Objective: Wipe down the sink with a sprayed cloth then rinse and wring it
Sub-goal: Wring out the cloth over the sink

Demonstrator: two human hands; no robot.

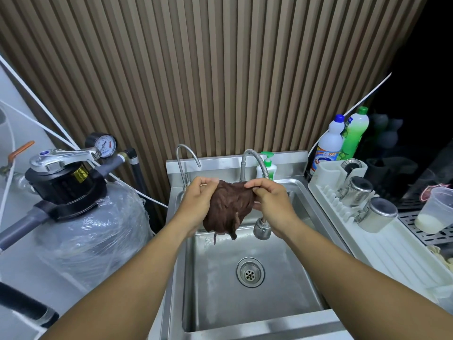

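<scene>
A dark brown cloth [229,207] hangs crumpled above the steel sink [218,307], its lower corners dangling over the basin. My left hand [197,201] pinches its upper left edge and my right hand [270,201] pinches the upper right edge, both at about the same height. The flexible spray faucet [262,227] bends down just right of the cloth, its head partly behind my right wrist. No water is visibly running. The round drain [250,272] lies below in the wet basin.
A thin gooseneck tap [182,158] and a green pump bottle [267,165] stand at the sink's back. A plastic-wrapped filter tank [93,231] with a gauge sits left. Right: a white dish rack [355,217] with steel cups, two detergent bottles [343,141], and a plastic cup [434,212].
</scene>
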